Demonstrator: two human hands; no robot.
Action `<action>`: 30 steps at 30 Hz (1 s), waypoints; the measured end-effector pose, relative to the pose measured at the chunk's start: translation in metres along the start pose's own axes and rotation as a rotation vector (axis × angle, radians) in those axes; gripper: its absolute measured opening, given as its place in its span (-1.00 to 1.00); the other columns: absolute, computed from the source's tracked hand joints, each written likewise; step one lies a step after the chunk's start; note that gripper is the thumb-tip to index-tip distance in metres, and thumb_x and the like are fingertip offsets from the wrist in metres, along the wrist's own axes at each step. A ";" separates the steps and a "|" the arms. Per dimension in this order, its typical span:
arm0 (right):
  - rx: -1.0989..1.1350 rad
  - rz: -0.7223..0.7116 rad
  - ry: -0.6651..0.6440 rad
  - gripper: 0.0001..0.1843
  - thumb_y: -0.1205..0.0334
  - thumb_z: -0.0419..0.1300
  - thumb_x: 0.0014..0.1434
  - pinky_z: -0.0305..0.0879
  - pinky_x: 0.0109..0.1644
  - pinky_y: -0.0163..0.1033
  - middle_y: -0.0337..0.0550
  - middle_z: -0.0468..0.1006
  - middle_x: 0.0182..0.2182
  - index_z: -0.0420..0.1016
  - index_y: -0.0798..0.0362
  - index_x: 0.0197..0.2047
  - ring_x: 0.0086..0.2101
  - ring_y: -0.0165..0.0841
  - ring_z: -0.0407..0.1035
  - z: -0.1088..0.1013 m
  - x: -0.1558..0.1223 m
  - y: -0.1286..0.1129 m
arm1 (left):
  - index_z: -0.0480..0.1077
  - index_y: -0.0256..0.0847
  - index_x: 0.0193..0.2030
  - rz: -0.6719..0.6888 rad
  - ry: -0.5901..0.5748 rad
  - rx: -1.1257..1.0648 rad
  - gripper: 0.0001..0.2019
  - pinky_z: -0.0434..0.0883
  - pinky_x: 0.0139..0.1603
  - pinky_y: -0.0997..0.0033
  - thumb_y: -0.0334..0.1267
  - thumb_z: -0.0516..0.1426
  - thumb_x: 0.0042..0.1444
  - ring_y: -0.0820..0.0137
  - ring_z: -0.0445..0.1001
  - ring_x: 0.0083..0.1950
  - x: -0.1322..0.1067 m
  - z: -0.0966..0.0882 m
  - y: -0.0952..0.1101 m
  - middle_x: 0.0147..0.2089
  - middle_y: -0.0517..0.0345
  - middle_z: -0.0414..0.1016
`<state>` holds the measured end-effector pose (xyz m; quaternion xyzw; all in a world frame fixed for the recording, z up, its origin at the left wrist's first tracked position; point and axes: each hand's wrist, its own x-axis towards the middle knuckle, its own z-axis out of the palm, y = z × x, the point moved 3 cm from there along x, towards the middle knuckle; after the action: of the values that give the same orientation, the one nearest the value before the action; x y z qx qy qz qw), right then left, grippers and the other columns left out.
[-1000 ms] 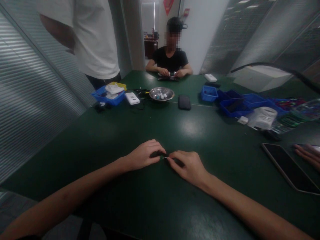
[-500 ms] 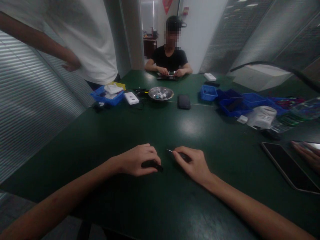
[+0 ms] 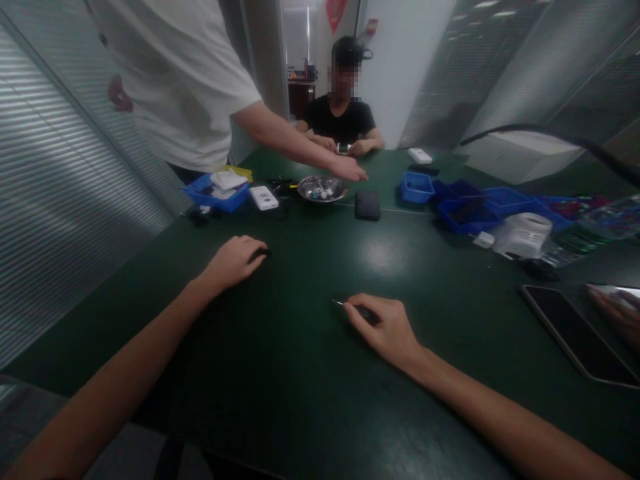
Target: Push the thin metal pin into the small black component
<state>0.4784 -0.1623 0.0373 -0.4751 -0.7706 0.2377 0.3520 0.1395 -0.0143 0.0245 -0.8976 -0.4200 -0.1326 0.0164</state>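
My left hand (image 3: pixel 233 261) lies on the dark green table (image 3: pixel 310 373), fingers curled over a small dark object (image 3: pixel 263 253) that pokes out at the fingertips. My right hand (image 3: pixel 383 328) rests nearer the middle, pinched shut on a thin tool with a metal tip (image 3: pixel 339 303) that points left. The two hands are well apart.
A standing person in a white shirt reaches a hand (image 3: pixel 350 172) over a metal bowl (image 3: pixel 321 189). Beyond it a seated person works. A blue tray (image 3: pixel 216 192), white box (image 3: pixel 263 197), dark wallet (image 3: pixel 367 205), blue bins (image 3: pixel 470 212) lie ahead. A dark tablet (image 3: pixel 575 333) and another person's fingers (image 3: pixel 617 310) are at right.
My left hand has slid away to the upper left with the small dark object. My right hand stayed with the tool. The standing person has reached an arm over the bowl.
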 end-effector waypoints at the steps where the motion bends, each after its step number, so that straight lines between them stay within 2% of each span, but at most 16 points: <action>1: -0.004 0.000 -0.003 -0.75 0.15 0.13 0.42 0.39 -0.35 -0.31 -0.20 0.66 -0.33 0.63 0.04 -0.15 -0.41 -0.37 0.52 0.000 0.000 0.000 | 0.47 -0.23 0.12 -0.067 0.011 0.022 -0.69 0.36 0.11 0.06 -0.15 0.08 0.37 0.10 0.47 0.10 -0.002 -0.001 -0.014 0.07 -0.09 0.54; 4: -0.023 0.001 -0.003 -0.75 0.14 0.14 0.41 0.37 -0.36 -0.31 -0.21 0.65 -0.35 0.63 0.04 -0.15 -0.43 -0.38 0.51 0.000 -0.001 0.001 | 0.47 -0.23 0.09 -0.236 0.046 0.050 -0.68 0.37 0.10 0.08 -0.10 0.05 0.37 0.09 0.48 0.09 -0.010 -0.002 -0.048 0.07 -0.09 0.55; 7: -0.020 0.009 -0.007 -0.75 0.14 0.14 0.42 0.38 -0.34 -0.30 -0.22 0.65 -0.35 0.63 0.04 -0.15 -0.43 -0.38 0.51 0.000 -0.002 0.001 | 0.47 -0.21 0.09 -0.302 0.064 0.066 -0.66 0.38 0.09 0.10 -0.08 0.04 0.36 0.10 0.49 0.07 -0.016 -0.003 -0.064 0.07 -0.08 0.56; 12: -0.003 0.016 -0.020 -0.75 0.14 0.15 0.42 0.40 -0.32 -0.31 -0.22 0.65 -0.33 0.63 0.04 -0.14 -0.40 -0.39 0.52 0.000 -0.002 0.000 | 0.51 -0.22 0.09 -0.269 0.050 0.139 -0.61 0.37 0.10 0.05 -0.05 0.02 0.35 0.04 0.48 0.09 -0.016 -0.005 -0.061 0.08 -0.09 0.56; 15: -0.008 0.018 -0.017 -0.76 0.15 0.15 0.41 0.40 -0.32 -0.32 -0.22 0.66 -0.32 0.63 0.03 -0.15 -0.40 -0.39 0.53 0.000 -0.002 0.000 | 0.51 -0.24 0.13 -0.268 0.029 0.161 -0.60 0.36 0.13 0.02 -0.15 -0.04 0.36 0.03 0.46 0.12 -0.016 -0.005 -0.062 0.12 -0.11 0.55; 19: -0.005 0.014 -0.020 -0.75 0.14 0.14 0.42 0.41 -0.34 -0.32 -0.21 0.66 -0.31 0.63 0.03 -0.14 -0.40 -0.38 0.53 -0.001 -0.003 0.000 | 0.50 -0.23 0.17 -0.297 0.020 0.134 -0.59 0.36 0.15 0.04 -0.26 -0.04 0.33 0.05 0.45 0.12 -0.023 -0.004 -0.077 0.12 -0.13 0.53; 25: -0.007 0.008 -0.042 -0.74 0.13 0.12 0.43 0.43 -0.35 -0.32 -0.19 0.66 -0.32 0.62 0.03 -0.13 -0.41 -0.37 0.53 -0.003 -0.002 0.001 | 0.55 -0.19 0.03 -0.350 0.023 0.040 -0.66 0.38 0.14 0.07 -0.15 0.02 0.33 0.07 0.47 0.07 -0.031 -0.005 -0.097 0.04 -0.11 0.56; 30: -0.022 0.008 -0.043 -0.73 0.13 0.12 0.43 0.42 -0.34 -0.32 -0.19 0.66 -0.32 0.63 0.04 -0.13 -0.41 -0.37 0.53 -0.003 -0.003 0.003 | 0.55 -0.19 -0.06 -0.416 0.017 0.012 -0.70 0.40 0.11 0.08 -0.12 0.06 0.30 0.06 0.47 0.04 -0.031 -0.008 -0.098 0.01 -0.12 0.55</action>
<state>0.4828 -0.1638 0.0363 -0.4768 -0.7786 0.2409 0.3291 0.0446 0.0243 0.0168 -0.7901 -0.5972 -0.1379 -0.0024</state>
